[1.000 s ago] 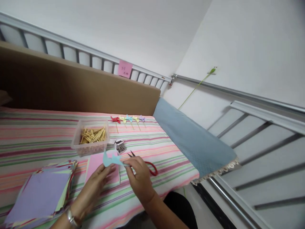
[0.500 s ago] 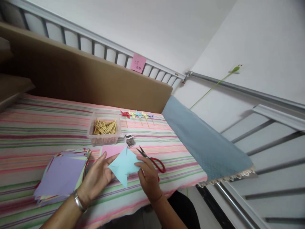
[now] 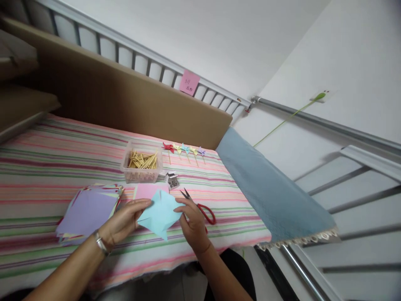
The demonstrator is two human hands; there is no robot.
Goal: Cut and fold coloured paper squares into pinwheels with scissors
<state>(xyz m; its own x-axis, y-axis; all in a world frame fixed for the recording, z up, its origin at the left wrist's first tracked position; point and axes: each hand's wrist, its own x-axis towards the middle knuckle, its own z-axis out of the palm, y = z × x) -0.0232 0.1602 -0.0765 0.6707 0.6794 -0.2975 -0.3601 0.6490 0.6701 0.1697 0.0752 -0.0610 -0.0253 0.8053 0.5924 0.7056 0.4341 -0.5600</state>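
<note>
Between my hands is a light blue sheet of paper [image 3: 160, 214] with slits cut in from its corners, held just above the striped cloth. My left hand [image 3: 128, 219] pinches its left side, thumb on top. At the right edge, my right hand [image 3: 192, 221] grips it between thumb and fingers. Red-handled scissors [image 3: 206, 213] lie beside my right hand, partly hidden by it. Beyond the blue sheet rests a pink sheet of paper [image 3: 147, 191]. To the left of my left hand is a stack of coloured paper [image 3: 89, 211], purple on top.
A clear plastic box [image 3: 142, 175] holds many short wooden sticks. Next to it sits a small open box of metal pins [image 3: 173, 180]. Several paper pinwheels [image 3: 185, 149] on sticks lie in a row near the brown board [image 3: 140, 108]. Blue fabric [image 3: 269, 184] borders the right side.
My left thumb has come over the blue paper's left edge, where the hand was lying more open beneath it. The paper has turned slightly. The camera view has shifted a little.
</note>
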